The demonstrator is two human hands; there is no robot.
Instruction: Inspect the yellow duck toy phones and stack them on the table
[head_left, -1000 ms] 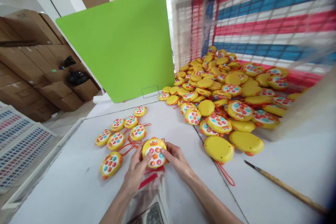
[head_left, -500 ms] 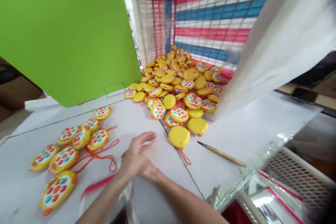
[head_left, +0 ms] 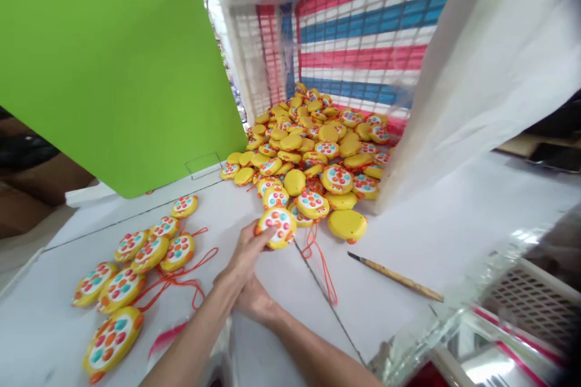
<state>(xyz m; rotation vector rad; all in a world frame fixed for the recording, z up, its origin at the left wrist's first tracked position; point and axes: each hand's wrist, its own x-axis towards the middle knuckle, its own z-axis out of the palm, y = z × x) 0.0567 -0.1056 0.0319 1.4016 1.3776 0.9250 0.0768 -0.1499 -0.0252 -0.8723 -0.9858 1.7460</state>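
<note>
Head view: a toy (head_left: pixel 282 227) is held at the pile's (head_left: pixel 290 143) near edge.
Left hand (head_left: pixel 254 242): toy pinched by its left rim, thumb on top.
Right hand (head_left: pixel 250 299): crossed behind the left forearm; finger opening cannot be told.
Risk: a one-sided pinch could be lost; the cord (head_left: pixel 325 272) could be snagged.
Toy: yellow, rounded, white-faced, coloured bumps.

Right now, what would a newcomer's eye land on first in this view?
Probably the big green panel at the upper left, then the heap of yellow duck toys before the red, white and blue striped sheet. Nearer, the left hand grips one duck toy at the heap's front edge.
</note>
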